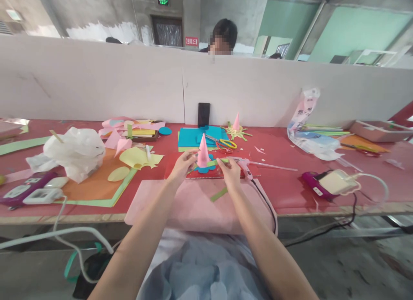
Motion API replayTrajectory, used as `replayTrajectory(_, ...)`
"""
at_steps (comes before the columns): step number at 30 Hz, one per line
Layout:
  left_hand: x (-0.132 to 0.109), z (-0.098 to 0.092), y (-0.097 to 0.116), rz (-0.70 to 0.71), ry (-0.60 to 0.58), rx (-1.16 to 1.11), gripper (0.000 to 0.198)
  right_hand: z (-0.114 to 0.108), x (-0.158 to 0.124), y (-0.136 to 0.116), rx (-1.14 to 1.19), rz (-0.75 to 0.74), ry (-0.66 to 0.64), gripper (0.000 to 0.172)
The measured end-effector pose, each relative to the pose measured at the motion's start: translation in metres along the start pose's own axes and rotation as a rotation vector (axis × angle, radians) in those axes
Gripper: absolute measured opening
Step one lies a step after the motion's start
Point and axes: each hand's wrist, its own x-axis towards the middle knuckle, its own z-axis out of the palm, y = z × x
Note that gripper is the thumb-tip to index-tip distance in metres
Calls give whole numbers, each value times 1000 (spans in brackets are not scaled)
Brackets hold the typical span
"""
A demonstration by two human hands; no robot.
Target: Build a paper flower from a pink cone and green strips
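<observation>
A pink paper cone (203, 153) stands upright on a blue scalloped paper piece (203, 170) between my hands. A narrow green paper strip (211, 163) runs across the front of the cone's base. My right hand (231, 171) pinches the strip's right end between thumb and fingers. On the left, my left hand (184, 164) is closed at the strip's other end, its fingertips close beside the cone; whether they touch it I cannot tell. A pink glue gun (246, 168) lies just right of my right hand. Another green strip (219, 194) lies on the pink mat (190, 205).
Behind the cone lie scissors (222, 140), blue paper (187, 137) and a second pink cone (236, 122) on a fringed yellow-green piece. Paper scraps and a white plastic bag (75, 151) are at left. Power strips (318, 186) flank me. A white partition (129, 80) stands behind; a person sits beyond.
</observation>
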Motion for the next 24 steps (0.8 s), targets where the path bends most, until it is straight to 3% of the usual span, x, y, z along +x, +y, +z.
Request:
replayTrajectory(5, -1, 6, -7, 40, -82, 342, 32, 1, -4, -5, 0, -9, -120, 34)
replayTrajectory(12, -4, 5, -9, -22, -270, 406, 30, 2, -5, -8, -22, -17, -125, 33)
replayTrajectory(19, -3, 6, -12, 11, -217, 436, 29, 3, 2, 2, 118, 88, -4, 38)
replayTrajectory(24, -9, 10, -7, -42, -341, 444, 31, 0, 6, 9, 33, 44, 47, 37)
